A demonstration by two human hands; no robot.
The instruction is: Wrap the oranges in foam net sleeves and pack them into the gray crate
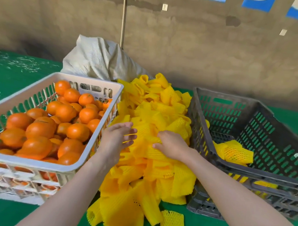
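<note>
left hand (115, 140) with fingers spread over foam net sleeves (163, 111), right hand (173, 146) fingers curled into them, grip unclear, gray crate (231, 95) at right

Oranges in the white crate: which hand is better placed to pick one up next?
Left. The left hand is beside the white crate's right rim, with the oranges just beyond it. The right hand lies on the yellow sleeve pile, on the gray crate's side, farther away.

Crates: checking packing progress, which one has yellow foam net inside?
The gray crate on the right: yellow foam net lies inside it. The white crate on the left holds only bare oranges.
</note>
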